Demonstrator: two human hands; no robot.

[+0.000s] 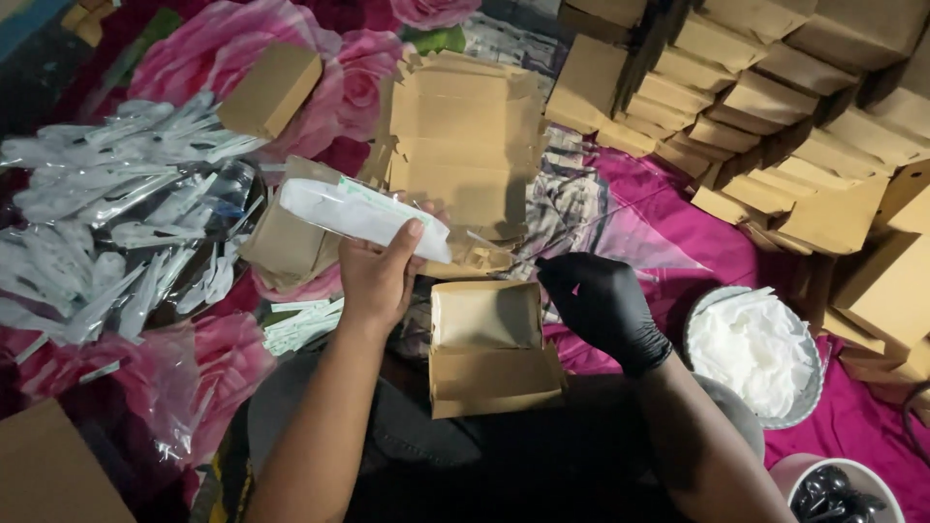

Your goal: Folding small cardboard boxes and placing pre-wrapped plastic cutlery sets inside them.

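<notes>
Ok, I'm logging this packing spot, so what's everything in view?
Open box: one, brown, on the lap.
Flat box blanks: a stack, brown, top centre.
Folded boxes: many, brown, stacked top right.
Closed box: one, brown, upper left.
Wrapped plastic cutlery: a heap, clear and white, left.
Bowl of white tissue: one, right.
Cloth: pink, floral, underneath.
Left hand: bare, holding a white packet.
Right hand: black glove, pinching a thin item too small to tell.
</notes>
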